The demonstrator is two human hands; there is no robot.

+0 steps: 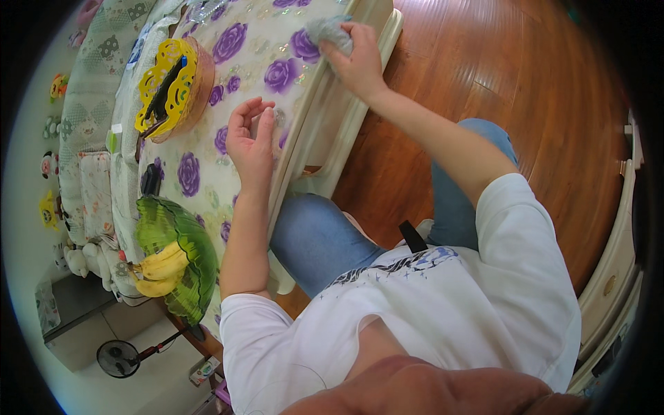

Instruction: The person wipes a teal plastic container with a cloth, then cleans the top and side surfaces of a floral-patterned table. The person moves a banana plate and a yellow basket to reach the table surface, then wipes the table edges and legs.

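My right hand (358, 65) grips a crumpled grey-blue cloth (332, 35) against the edge of the table, near its far right end. The table wears a white cover (199, 122) printed with purple roses. Above it, nearer to me, my left hand (252, 132) holds nothing; its fingers are half curled and the thumb stands apart from them. To the left of that hand is a basket with a yellow openwork rim (179, 104), holding dark long objects that I cannot make out exactly.
A green leaf-shaped bowl (199, 264) carries bananas (166, 262) on the table's left. Behind it lies a black object (151, 180). A sofa (93, 119) with plush toys runs along the far side. A fan (119, 358) stands lower left; wooden floor (519, 78) extends right.
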